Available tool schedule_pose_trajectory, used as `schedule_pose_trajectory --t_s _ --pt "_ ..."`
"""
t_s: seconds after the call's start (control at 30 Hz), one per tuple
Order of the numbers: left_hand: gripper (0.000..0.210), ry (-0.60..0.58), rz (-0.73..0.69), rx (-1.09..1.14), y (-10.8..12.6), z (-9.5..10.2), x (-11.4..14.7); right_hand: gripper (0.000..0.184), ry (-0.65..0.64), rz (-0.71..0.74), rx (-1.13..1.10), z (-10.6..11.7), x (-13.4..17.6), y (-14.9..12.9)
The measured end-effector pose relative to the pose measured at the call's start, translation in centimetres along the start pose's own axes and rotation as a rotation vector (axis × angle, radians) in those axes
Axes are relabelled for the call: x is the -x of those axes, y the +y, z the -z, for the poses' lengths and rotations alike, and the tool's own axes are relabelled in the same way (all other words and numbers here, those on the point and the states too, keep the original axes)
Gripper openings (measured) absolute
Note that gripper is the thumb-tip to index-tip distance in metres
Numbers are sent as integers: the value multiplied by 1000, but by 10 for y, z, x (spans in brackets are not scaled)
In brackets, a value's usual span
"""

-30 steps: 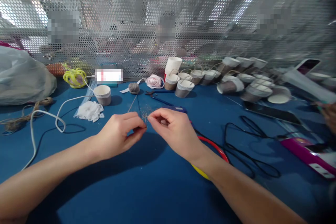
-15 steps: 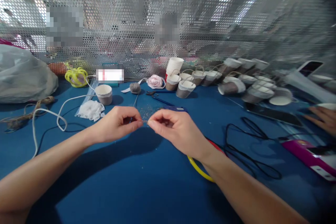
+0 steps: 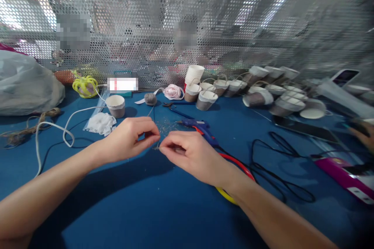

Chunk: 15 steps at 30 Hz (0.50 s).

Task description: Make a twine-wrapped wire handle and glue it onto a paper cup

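Note:
My left hand [image 3: 134, 139] is closed in a pinch above the table; what sits between its fingertips is too small to make out. Close beside it, my right hand [image 3: 191, 155] pinches a short bit of thin brownish twine [image 3: 156, 148], whose end sticks out to the left under the left fingertips. Just beyond the right hand lies a blue glue gun [image 3: 201, 125], with small clear scraps [image 3: 165, 125] scattered by its tip. Behind the hands are a grey ball of yarn [image 3: 150, 99] and blue-handled pliers [image 3: 178, 112].
A wrapped paper cup [image 3: 116, 107] and white lace [image 3: 101, 123] stand left. Pink ribbon [image 3: 173, 92] and several handled cups [image 3: 207, 100] line the back before a perforated metal screen [image 3: 157, 27]. Cables, a phone [image 3: 305, 127], a purple power strip [image 3: 336, 173] and another person's hand [image 3: 366, 134] are right.
My right hand has come down and slightly left, uncovering more of the glue gun. The twine bit now hangs lower, at the right fingertips. The other person's hand has shifted.

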<state>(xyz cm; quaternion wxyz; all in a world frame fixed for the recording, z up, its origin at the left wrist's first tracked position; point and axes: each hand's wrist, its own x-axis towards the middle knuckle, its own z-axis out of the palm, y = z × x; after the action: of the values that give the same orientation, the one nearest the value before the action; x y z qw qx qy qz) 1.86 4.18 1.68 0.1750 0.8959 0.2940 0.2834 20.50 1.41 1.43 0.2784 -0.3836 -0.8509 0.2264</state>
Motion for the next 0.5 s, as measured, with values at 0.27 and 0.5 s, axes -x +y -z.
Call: schedule_pose_trajectory --t_s 0.27,0.5 --pt "20 -71 234 341 -8 -21 2 13 175 -202 -130 0 -2 3" --pt "12 99 -72 -37 4 -17 6 13 197 -3 194 -5 -1 13"
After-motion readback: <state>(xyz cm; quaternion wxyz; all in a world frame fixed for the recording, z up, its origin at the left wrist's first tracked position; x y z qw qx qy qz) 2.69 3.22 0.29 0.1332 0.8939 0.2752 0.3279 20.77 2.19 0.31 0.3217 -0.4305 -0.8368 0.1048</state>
